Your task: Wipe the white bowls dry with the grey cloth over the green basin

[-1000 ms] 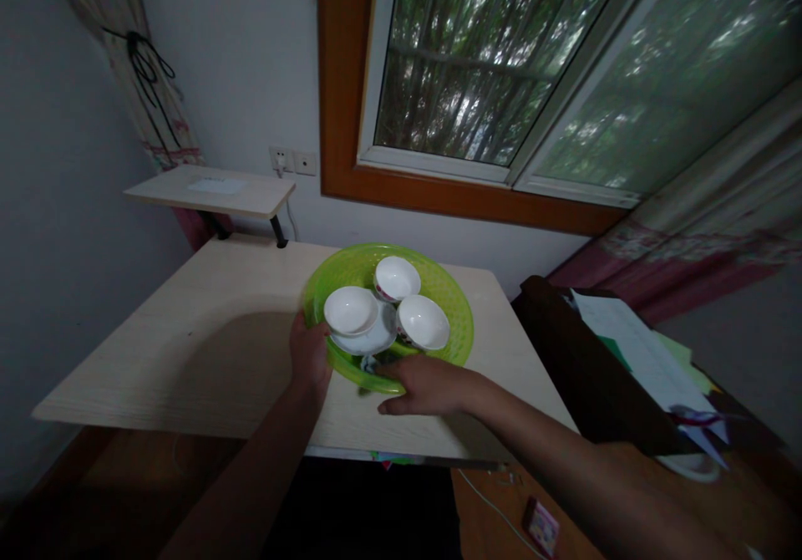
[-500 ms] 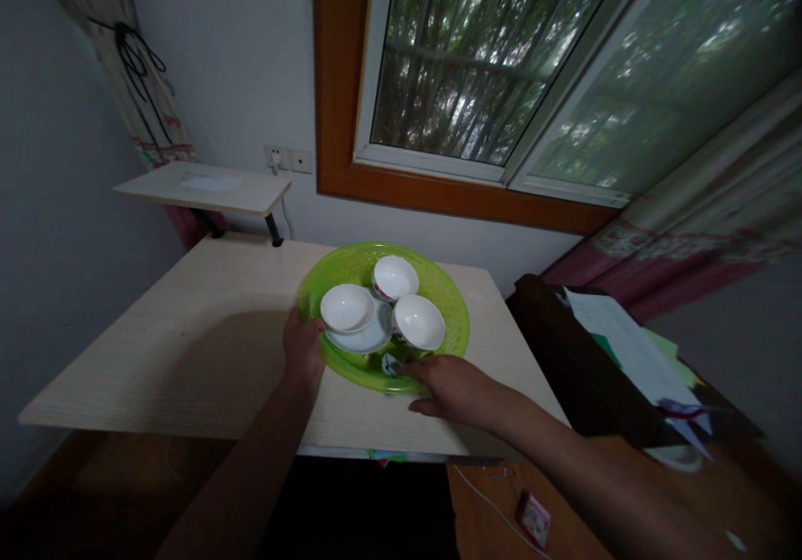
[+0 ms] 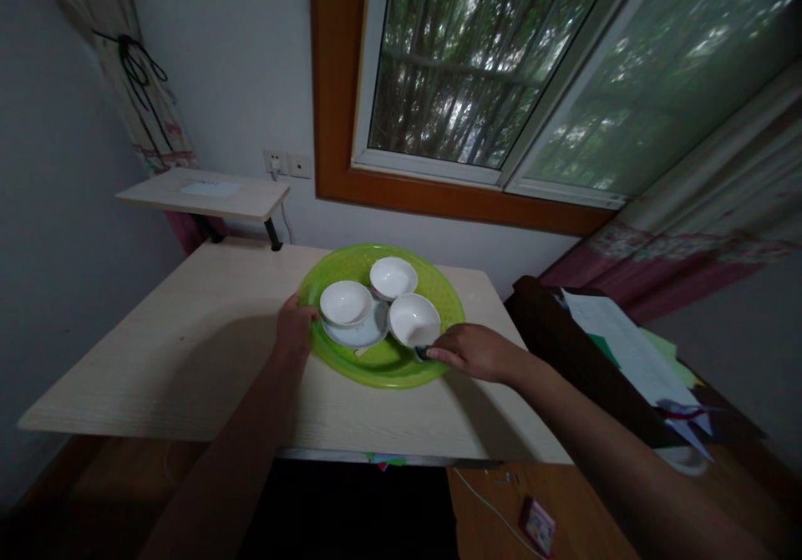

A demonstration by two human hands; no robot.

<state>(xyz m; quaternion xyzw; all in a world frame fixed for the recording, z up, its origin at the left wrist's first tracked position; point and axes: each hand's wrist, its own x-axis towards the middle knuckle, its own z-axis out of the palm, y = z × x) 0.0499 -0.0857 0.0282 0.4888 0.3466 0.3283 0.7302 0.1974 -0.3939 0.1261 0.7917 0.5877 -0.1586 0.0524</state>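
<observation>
A round green plastic basket rests on the table. My left hand is closed on its left rim, thumb on the inside. My right hand reaches over the right front of the basket, fingers pinched on a small dark-and-white piece that looks like a spoon, mostly hidden by the fingers. Close to it stands a white bowl. A second white bowl sits on a white plate, and a third bowl stands behind. A small pale piece lies at the plate's front edge.
The pale wooden table carries a raised shelf at the back left. A window lies beyond. At the right, papers lie on a dark brown piece of furniture. A pink box is on the floor.
My right hand has moved right and slightly away from me, carrying the spoon-like piece to the right-hand bowl's front. My left hand stays at the rim, shifted slightly left.
</observation>
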